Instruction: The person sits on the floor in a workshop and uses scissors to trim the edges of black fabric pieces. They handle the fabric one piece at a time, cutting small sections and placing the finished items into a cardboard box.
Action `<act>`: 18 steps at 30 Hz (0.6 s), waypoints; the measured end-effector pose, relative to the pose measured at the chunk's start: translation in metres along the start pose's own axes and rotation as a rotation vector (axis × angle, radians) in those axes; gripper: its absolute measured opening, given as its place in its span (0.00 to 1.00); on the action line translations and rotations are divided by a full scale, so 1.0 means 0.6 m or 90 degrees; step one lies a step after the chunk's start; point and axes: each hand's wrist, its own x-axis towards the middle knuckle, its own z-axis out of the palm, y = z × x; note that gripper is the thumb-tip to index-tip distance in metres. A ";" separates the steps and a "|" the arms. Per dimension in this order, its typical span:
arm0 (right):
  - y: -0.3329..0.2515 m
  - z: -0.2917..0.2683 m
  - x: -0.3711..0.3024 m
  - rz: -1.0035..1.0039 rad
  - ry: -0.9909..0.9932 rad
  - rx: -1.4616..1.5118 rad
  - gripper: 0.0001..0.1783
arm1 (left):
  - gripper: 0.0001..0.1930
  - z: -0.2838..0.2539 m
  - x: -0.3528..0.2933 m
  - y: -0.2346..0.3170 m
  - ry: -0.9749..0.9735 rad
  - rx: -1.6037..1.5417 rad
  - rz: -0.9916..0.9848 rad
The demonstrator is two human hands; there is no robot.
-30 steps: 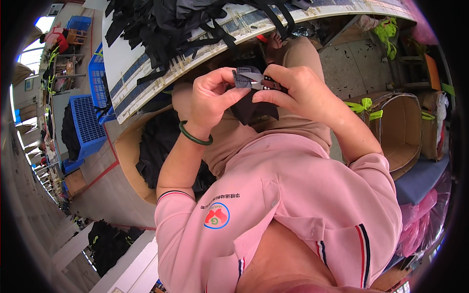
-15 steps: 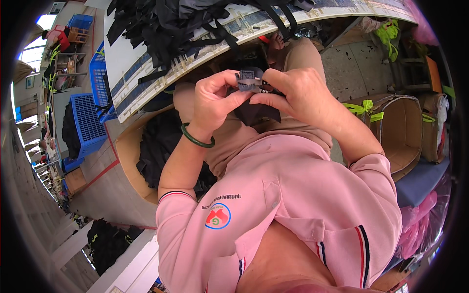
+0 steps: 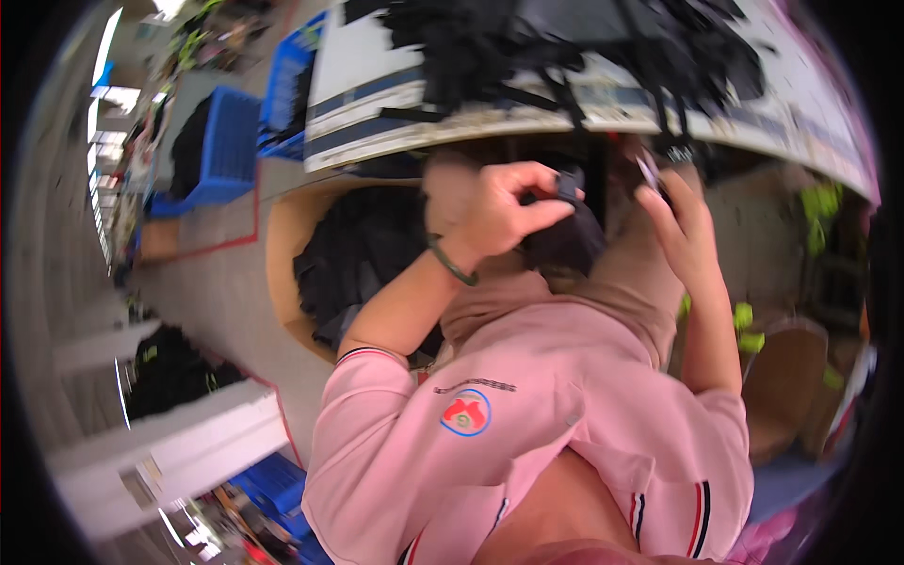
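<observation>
My left hand [image 3: 504,207], with a dark green bangle [image 3: 452,261] on the wrist, pinches a folded black strap piece [image 3: 567,186] between thumb and fingers. A wider flap of black fabric [image 3: 565,243] hangs below it over my lap. To the right, apart from the strap, my right hand [image 3: 686,221] is closed around thread snips [image 3: 649,171], whose shiny blade points up and away from me. Motion blurs the snips, and their handle is mostly hidden by my fingers. Both hands are just short of the table's near edge.
A white table [image 3: 377,132] carries a heap of black straps [image 3: 490,66], some hanging over its edge. Left of my lap stands a cardboard box [image 3: 282,250] filled with black pieces [image 3: 363,250]. Blue crates [image 3: 231,141] stand further left. An open carton [image 3: 786,377] is at the right.
My hands have come apart: the right one moved away to the right with the snips, while the left keeps the strap piece. The whole view has shifted as my head turned.
</observation>
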 end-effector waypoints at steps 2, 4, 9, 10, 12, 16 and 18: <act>0.043 0.016 0.008 -0.002 0.019 0.016 0.09 | 0.08 -0.029 -0.015 0.049 0.036 0.251 -0.015; 0.102 0.038 0.024 0.006 -0.025 0.062 0.10 | 0.08 -0.057 -0.037 0.030 0.108 0.140 0.043; 0.203 0.125 0.086 -0.057 -0.090 0.025 0.15 | 0.05 -0.107 -0.142 0.073 0.292 0.103 0.076; 0.229 0.143 0.108 -0.133 -0.100 -0.003 0.16 | 0.05 -0.116 -0.170 0.082 0.342 0.130 0.090; 0.231 0.172 0.122 -0.174 -0.155 -0.009 0.17 | 0.05 -0.127 -0.226 0.096 0.442 0.156 0.101; 0.298 0.217 0.134 -0.175 -0.261 -0.045 0.19 | 0.04 -0.139 -0.329 0.114 0.608 0.219 0.161; 0.337 0.239 0.134 -0.163 -0.316 -0.048 0.18 | 0.05 -0.136 -0.380 0.120 0.698 0.241 0.163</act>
